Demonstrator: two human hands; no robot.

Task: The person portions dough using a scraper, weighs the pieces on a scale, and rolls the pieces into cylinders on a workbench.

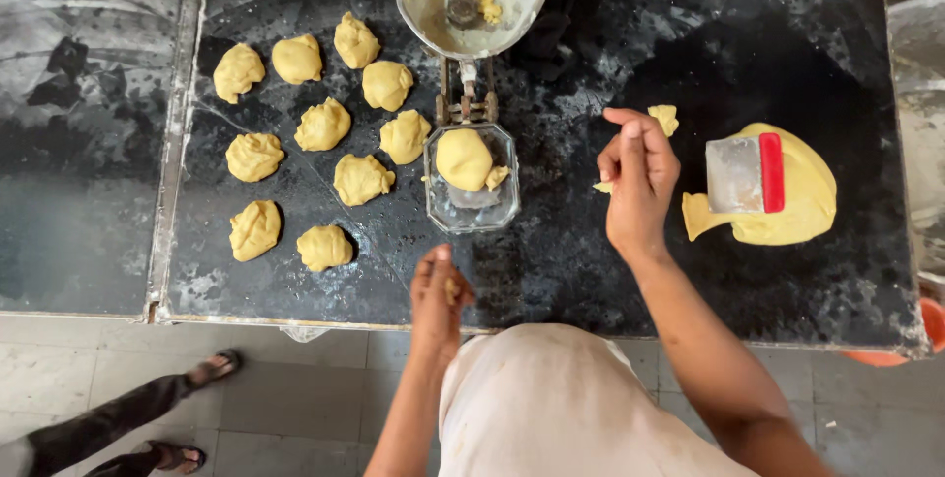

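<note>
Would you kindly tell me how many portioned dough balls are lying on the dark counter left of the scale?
10 dough balls, loosely clustered on the counter left of the scale; none looks hidden.

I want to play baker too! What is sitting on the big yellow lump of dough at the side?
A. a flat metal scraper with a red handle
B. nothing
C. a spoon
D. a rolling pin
A: a flat metal scraper with a red handle lies on top of the big dough lump, beyond the right hand.
</note>
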